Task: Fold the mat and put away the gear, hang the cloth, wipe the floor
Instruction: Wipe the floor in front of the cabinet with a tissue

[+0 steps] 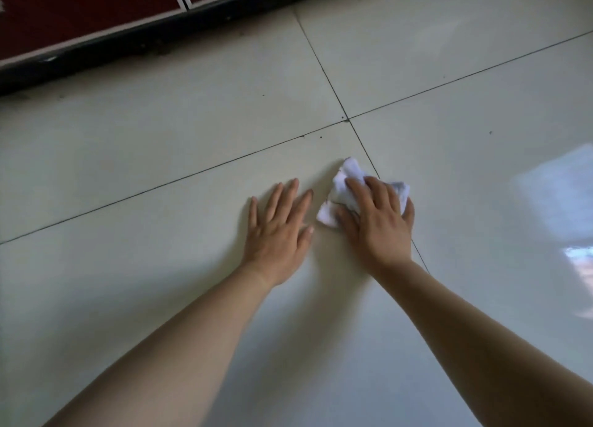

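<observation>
Step in hand, by judgement: wiping the floor (160, 138); no mat, gear or hung cloth in view, so no telling from here how those steps stand.

Right hand (377, 221) on top of white rag (345, 178); fingers (356, 187) spread and bent over the wad, thumb tucked against its near-left corner, little finger hooked round its right edge; whole hand pressing it down onto the tile. Rag bunched up, poking out ahead of the fingertips and on the thumb side; lying across the grout line (362, 144) that runs on past the fingertips to a crossing of joints.

Left hand (277, 231) flat on bare tile just beside the right thumb, apart from the rag; fingers (290, 195) straight, slightly fanned, holding nothing; probably bracing body weight.

Beyond the fingertips: dark specks (320, 136) near the joint crossing; further off, grime along the dark plinth (128, 41) under the red cabinet (80, 6). Out past the little finger: window glare (558, 202) on the glossy tile.

Next move, judged: push the rag forward toward the specks, palm kept low and pressure even; small wad, so short overlapping strokes; likely fingertip pressure needed along the joint itself; left hand to shift forward first for reach. Possible slip of the bracing palm on so glossy a surface.
</observation>
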### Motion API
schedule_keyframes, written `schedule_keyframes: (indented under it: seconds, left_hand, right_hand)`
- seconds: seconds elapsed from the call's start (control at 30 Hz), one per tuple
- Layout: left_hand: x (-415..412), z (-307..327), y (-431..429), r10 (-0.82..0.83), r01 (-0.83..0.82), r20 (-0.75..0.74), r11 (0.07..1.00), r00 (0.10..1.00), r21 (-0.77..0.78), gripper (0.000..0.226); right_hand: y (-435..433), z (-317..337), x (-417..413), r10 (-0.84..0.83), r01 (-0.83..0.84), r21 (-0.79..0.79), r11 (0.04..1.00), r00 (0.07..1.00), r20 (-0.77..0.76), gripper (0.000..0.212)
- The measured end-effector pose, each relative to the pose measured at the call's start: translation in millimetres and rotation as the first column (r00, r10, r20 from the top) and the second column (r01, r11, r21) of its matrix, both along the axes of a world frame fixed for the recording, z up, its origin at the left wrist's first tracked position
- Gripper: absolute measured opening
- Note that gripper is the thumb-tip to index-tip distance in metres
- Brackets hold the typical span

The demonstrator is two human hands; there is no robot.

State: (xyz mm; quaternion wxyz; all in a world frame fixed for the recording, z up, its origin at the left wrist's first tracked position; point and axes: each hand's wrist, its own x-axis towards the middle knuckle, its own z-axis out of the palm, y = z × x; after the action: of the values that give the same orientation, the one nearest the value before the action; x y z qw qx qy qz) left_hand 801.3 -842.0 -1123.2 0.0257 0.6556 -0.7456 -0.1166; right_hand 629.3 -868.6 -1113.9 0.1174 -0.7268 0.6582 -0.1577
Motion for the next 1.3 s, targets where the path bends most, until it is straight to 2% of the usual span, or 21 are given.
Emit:
schedule_keyframes:
  seconds: [0.1, 0.33, 0.47, 0.57, 0.77, 0.9, 1.0, 1.13, 1.23, 1.3]
  left_hand:
    - [-1.9, -3.4, 2.6, 0.019, -0.019, 0.002, 1.000, 1.000, -0.012, 0.060]
    - [19.4, -0.2, -40.1, 0.089, -0.089, -0.013, 0.996, 0.996, -0.008, 0.067]
    - [19.3, -1.9, -81.6, 0.134, -0.134, -0.007, 0.991, 0.991, 0.003, 0.058]
    - [20.1, -5.3, -99.3, 0.177, -0.179, -0.035, 0.983, 0.984, -0.049, 0.058]
    - [22.8, -9.3, -102.4, 0.256, -0.264, -0.091, 0.961, 0.962, -0.082, 0.071]
    - [24.0, -8.9, -103.6, 0.254, -0.264, -0.111, 0.960, 0.961, -0.093, 0.067]
    - [23.8, -9.9, -103.9, 0.246, -0.254, -0.092, 0.963, 0.965, -0.087, 0.066]
    - [24.1, -9.4, -104.7, 0.241, -0.247, -0.077, 0.965, 0.967, -0.086, 0.064]
    - [23.9, -9.1, -105.3, 0.244, -0.250, -0.066, 0.963, 0.967, -0.098, 0.062]
    - [24.0, -9.4, -105.2, 0.241, -0.247, -0.065, 0.964, 0.968, -0.103, 0.061]
  right_hand:
    - [-22.9, -1.4, -3.5, -0.035, 0.034, 0.047, 0.998, 0.999, 0.016, 0.053]
    - [6.7, -10.2, 3.4, 0.027, -0.028, -0.013, 1.000, 1.000, -0.011, 0.049]
    - [-38.9, -10.2, 4.7, -0.007, 0.007, 0.011, 1.000, 1.000, -0.010, 0.057]
    - [-73.5, -8.9, 13.6, -0.060, 0.060, 0.058, 0.997, 0.998, -0.009, 0.061]
    - [-60.0, -14.1, 23.1, -0.053, 0.053, -0.001, 0.999, 0.997, -0.061, 0.051]
    - [-96.4, -11.7, 27.1, -0.043, 0.044, 0.023, 0.999, 0.997, -0.067, 0.057]
    - [-131.0, -8.7, 39.3, -0.099, 0.102, 0.078, 0.992, 0.994, -0.051, 0.058]
    - [-109.5, -11.2, 42.2, -0.060, 0.060, 0.017, 0.998, 0.998, -0.002, 0.048]
    - [-83.4, -16.2, 29.2, 0.011, -0.012, -0.028, 1.000, 1.000, -0.025, 0.047]
    - [-91.7, -16.9, 24.1, -0.006, 0.005, -0.043, 0.999, 0.999, -0.040, 0.048]
